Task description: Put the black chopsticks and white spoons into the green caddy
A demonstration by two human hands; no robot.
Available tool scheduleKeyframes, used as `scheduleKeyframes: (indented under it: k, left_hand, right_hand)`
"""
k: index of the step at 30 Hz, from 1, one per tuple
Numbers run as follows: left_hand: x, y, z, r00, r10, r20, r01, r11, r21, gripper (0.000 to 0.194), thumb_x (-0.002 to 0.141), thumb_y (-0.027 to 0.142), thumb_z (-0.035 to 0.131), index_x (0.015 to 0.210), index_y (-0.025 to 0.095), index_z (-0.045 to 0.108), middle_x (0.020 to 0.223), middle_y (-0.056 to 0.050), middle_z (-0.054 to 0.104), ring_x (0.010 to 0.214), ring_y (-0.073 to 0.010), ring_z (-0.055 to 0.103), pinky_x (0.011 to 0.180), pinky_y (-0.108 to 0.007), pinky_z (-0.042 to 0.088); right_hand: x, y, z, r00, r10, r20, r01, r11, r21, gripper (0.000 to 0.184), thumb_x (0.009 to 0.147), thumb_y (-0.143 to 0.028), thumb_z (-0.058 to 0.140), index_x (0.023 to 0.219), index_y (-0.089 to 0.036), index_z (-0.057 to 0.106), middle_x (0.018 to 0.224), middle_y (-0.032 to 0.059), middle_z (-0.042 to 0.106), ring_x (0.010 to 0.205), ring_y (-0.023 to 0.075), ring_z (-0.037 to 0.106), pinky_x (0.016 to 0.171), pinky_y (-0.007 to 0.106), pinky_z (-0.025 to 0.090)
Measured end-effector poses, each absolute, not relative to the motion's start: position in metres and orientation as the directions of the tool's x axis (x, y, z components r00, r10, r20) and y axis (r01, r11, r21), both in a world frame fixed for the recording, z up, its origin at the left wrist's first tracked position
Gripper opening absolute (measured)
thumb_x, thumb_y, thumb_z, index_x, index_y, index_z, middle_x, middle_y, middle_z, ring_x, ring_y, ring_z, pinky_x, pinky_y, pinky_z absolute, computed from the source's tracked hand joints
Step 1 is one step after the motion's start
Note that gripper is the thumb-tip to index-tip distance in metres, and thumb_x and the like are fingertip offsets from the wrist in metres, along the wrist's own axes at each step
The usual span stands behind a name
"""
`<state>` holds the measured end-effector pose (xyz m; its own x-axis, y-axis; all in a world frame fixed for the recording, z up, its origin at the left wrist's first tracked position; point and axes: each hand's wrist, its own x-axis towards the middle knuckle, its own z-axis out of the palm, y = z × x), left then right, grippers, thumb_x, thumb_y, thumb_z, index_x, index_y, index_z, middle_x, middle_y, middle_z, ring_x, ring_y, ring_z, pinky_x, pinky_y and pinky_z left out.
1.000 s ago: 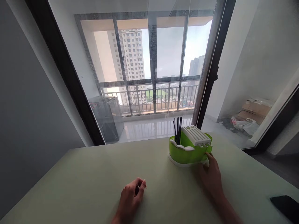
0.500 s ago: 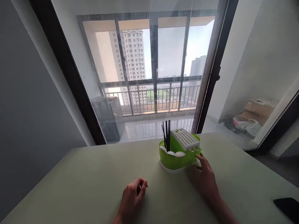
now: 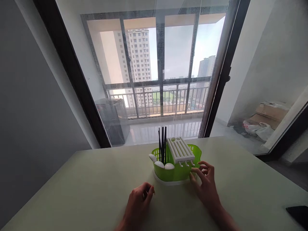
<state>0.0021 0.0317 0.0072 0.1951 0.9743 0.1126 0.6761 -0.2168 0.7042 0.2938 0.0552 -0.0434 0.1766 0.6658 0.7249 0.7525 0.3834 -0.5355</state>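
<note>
A green utensil holder [image 3: 173, 175] stands on the table on its white base. Black chopsticks [image 3: 162, 146] rise upright from its left part, with several white spoons [image 3: 169, 166] along the near rim. A white slotted rack [image 3: 180, 149] sits on top, small hooks along its front edge. At the holder's near right corner is my right hand [image 3: 207, 184], thumb and fingers bent against the green wall. My left hand [image 3: 139, 200] rests on the table left of the holder, fingers curled in toward the thumb, apart from the holder, and nothing shows in it.
The pale table [image 3: 96, 179] meets a glass door beyond its far edge. A dark phone-like object [image 3: 298, 214] lies at the right edge. Past the glass are a grey appliance [image 3: 114, 120], a cardboard box [image 3: 271, 114] and plastic bags [image 3: 261, 130].
The utensil holder has shifted left and a little nearer, and turned somewhat. My right hand has moved left with its corner. My left hand has hardly moved.
</note>
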Motion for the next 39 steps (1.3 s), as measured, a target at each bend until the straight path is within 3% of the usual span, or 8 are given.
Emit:
scheduleKeyframes:
  k: [4, 10, 21, 26, 30, 33, 36, 39]
  left_hand:
    - [0.005, 0.025, 0.006, 0.341, 0.923, 0.181, 0.706, -0.378, 0.599, 0.028, 0.092, 0.033, 0.048, 0.070, 0.020, 0.060, 0.063, 0.002, 0.059, 0.056, -0.0114, 0.046, 0.057, -0.023, 0.036]
    - [0.008, 0.021, 0.005, 0.545, 0.802, 0.242, 0.710, -0.596, 0.375, 0.021, 0.087, 0.018, 0.051, 0.067, 0.020, 0.058, 0.063, 0.001, 0.063, 0.056, -0.0119, 0.051, 0.061, -0.025, 0.039]
    - [0.011, 0.008, -0.002, 0.609, 0.728, 0.314, 0.710, -0.677, 0.192, 0.025, 0.087, 0.014, 0.049, 0.063, 0.022, 0.055, 0.058, 0.001, 0.060, 0.053, -0.0121, 0.055, 0.058, -0.026, 0.037]
    - [0.020, -0.011, 0.007, 0.749, 0.539, 0.386, 0.552, -0.829, 0.087, 0.035, 0.095, 0.021, 0.047, 0.061, 0.024, 0.055, 0.053, 0.001, 0.056, 0.048, -0.0132, 0.049, 0.052, -0.029, 0.035]
    - [0.025, -0.024, 0.035, 0.729, 0.539, 0.422, 0.473, -0.842, 0.259, 0.056, 0.102, 0.038, 0.037, 0.048, 0.024, 0.047, 0.043, 0.002, 0.041, 0.042, -0.0128, 0.035, 0.049, -0.031, 0.032]
    - [0.030, -0.014, 0.082, 0.437, 0.712, 0.549, 0.622, -0.681, 0.387, 0.058, 0.101, 0.047, 0.039, 0.047, 0.024, 0.048, 0.045, 0.000, 0.046, 0.048, -0.0146, 0.041, 0.058, -0.033, 0.040]
    - [0.038, 0.016, 0.135, 0.138, 0.783, 0.607, 0.659, -0.530, 0.535, 0.051, 0.105, 0.041, 0.030, 0.067, 0.024, 0.061, 0.061, -0.002, 0.060, 0.064, -0.0167, 0.055, 0.071, -0.032, 0.048]
    - [0.042, 0.059, 0.165, -0.017, 0.835, 0.551, 0.690, -0.389, 0.611, 0.034, 0.098, 0.050, 0.048, 0.093, 0.021, 0.065, 0.093, -0.006, 0.071, 0.088, -0.0200, 0.064, 0.081, -0.034, 0.053]
  right_hand:
    - [0.281, 0.049, -0.040, 0.101, 0.687, 0.719, 0.742, 0.430, -0.514, 0.013, 0.096, -0.032, 0.057, 0.095, -0.024, 0.068, 0.122, 0.0104, 0.048, 0.084, 0.0181, 0.057, 0.072, 0.036, 0.055]
    - [0.276, 0.047, -0.038, 0.072, 0.677, 0.732, 0.724, 0.470, -0.506, 0.010, 0.096, -0.029, 0.058, 0.100, -0.023, 0.065, 0.113, 0.0099, 0.052, 0.097, 0.0231, 0.059, 0.078, 0.038, 0.055]
    - [0.270, 0.042, -0.033, 0.073, 0.688, 0.722, 0.677, 0.497, -0.542, 0.013, 0.097, -0.027, 0.054, 0.099, -0.024, 0.067, 0.104, 0.0080, 0.056, 0.101, 0.0252, 0.058, 0.083, 0.040, 0.053]
    - [0.263, 0.039, -0.028, 0.235, 0.684, 0.691, 0.611, 0.449, -0.652, 0.015, 0.095, -0.031, 0.054, 0.107, -0.023, 0.058, 0.111, 0.0095, 0.053, 0.085, 0.0203, 0.057, 0.075, 0.037, 0.054]
    - [0.255, 0.032, -0.024, 0.269, 0.689, 0.673, 0.560, 0.456, -0.692, 0.014, 0.097, -0.029, 0.050, 0.083, -0.023, 0.050, 0.085, 0.0017, 0.055, 0.068, 0.0154, 0.053, 0.061, 0.026, 0.047]
    - [0.245, 0.023, -0.027, 0.170, 0.726, 0.666, 0.574, 0.476, -0.666, 0.028, 0.097, -0.027, 0.048, 0.070, -0.024, 0.044, 0.061, -0.0059, 0.043, 0.052, 0.0109, 0.041, 0.052, 0.021, 0.036]
    - [0.232, 0.014, -0.033, 0.038, 0.741, 0.671, 0.582, 0.529, -0.618, 0.035, 0.095, -0.025, 0.049, 0.062, -0.023, 0.036, 0.053, -0.0092, 0.031, 0.046, 0.0081, 0.030, 0.049, 0.021, 0.027]
    - [0.221, 0.010, -0.038, -0.140, 0.754, 0.642, 0.562, 0.594, -0.576, 0.038, 0.090, -0.020, 0.049, 0.058, -0.023, 0.027, 0.051, -0.0096, 0.024, 0.046, 0.0073, 0.024, 0.048, 0.022, 0.022]
